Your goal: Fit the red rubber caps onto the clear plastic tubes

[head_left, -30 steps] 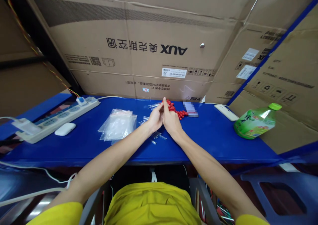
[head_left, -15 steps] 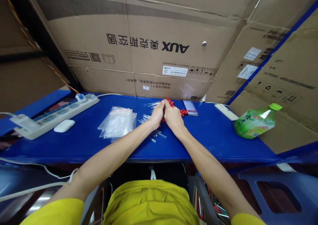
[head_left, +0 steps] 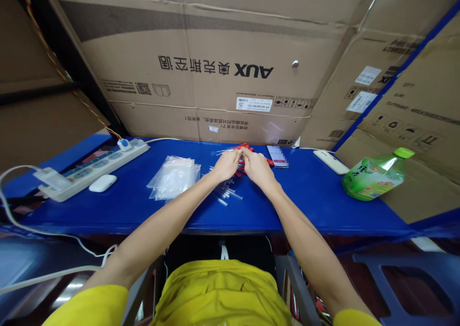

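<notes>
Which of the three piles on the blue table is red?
The small red pieces, partly hidden by the right hand; the tubes and bags are clear.

I had both arms stretched out in front of me, my left forearm (head_left: pixel 161 227) and right forearm (head_left: pixel 305 235) bare and slanting inward, so that they drew together toward the far end. My left hand (head_left: pixel 227 165) and right hand (head_left: pixel 257 166) met there, backs up, fingers bent, and the fingertips (head_left: pixel 245 152) came close together or touched; I couldn't tell which. My wrists (head_left: pixel 275 189) ran nearly straight on from the forearms and stood apart.
</notes>
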The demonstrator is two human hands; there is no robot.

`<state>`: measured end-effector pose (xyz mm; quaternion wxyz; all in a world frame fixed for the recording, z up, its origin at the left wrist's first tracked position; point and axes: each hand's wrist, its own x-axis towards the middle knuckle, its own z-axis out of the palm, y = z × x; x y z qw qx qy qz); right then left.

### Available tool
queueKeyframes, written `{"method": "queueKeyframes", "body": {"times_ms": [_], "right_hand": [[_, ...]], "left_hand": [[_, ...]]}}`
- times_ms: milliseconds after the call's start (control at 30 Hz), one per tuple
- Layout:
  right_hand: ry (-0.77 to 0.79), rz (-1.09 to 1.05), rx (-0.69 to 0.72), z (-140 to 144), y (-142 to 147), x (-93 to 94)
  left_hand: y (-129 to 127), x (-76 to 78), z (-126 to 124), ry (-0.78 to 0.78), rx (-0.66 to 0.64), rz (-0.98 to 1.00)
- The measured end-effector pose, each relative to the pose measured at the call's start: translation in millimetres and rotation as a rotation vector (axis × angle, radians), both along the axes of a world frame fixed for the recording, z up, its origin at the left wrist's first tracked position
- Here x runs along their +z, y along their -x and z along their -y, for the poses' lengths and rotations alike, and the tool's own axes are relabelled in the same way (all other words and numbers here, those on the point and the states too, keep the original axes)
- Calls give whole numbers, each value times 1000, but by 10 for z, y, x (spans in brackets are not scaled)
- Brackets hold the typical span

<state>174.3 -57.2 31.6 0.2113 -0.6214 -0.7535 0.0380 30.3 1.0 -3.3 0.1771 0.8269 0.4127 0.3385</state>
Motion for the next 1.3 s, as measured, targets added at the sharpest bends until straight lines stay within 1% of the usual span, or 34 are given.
{"method": "queueKeyframes", "body": {"times_ms": [67,133,333,400,500,600,667,733,800,867,967,1067,1200,1300], "right_hand": [[-19,-8,9,-14,-27,0],[-24,-27,24,-31,-56,-3],[20,-79,128,-88,-188,-39],[24,-100,148,-116,-231,-65],[29,-171,182,-159,-251,-104],[-14,-255,171,-173,-183,-133],[-71,-294,104,-158,-92,-146],[-109,-315,19,-129,4,-155],[-116,-335,-26,-102,73,-161],[-103,-346,-31,-88,97,-166],[-77,-332,-17,-105,56,-179],[-49,-315,12,-159,-23,-198],[-16,-297,75,-220,-119,-209],[1,-269,140,-226,-202,-186]], "left_hand": [[46,7,-26,-29,-74,-30],[78,7,-47,-51,-111,-51],[142,-2,-56,-109,-124,-237],[166,14,-43,-117,-119,-263],[171,48,-16,-110,-103,-252],[104,63,19,-108,-68,-165],[18,52,50,-107,-4,-81],[-78,29,88,-106,86,-20],[-152,2,123,-106,154,11],[-183,-16,148,-97,180,8],[-146,-11,158,-80,160,-42],[-64,31,159,-64,105,-129],[25,98,161,-75,59,-205],[93,119,134,-95,8,-247]]}}
